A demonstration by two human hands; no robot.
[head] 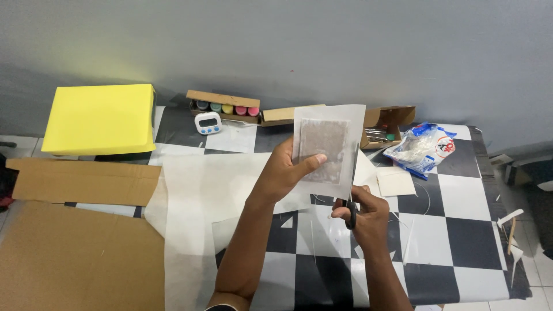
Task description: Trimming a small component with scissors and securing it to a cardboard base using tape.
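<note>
My left hand (285, 171) holds up a sheet of translucent white paper (328, 147) with a brownish square showing through it, thumb on its front. My right hand (363, 216) grips black-handled scissors (351, 198) just below and to the right, and the blades run up along the sheet's right edge. Both hands are raised above a black-and-white chequered table (461, 230).
A large white paper sheet (201, 196) lies under my left arm, with small offcuts about. Brown cardboard (75, 253) covers the left. At the back stand a yellow block (101, 118), a box of paint pots (224, 106), a small timer (208, 122), an open box (386, 124) and a plastic bag (420, 148).
</note>
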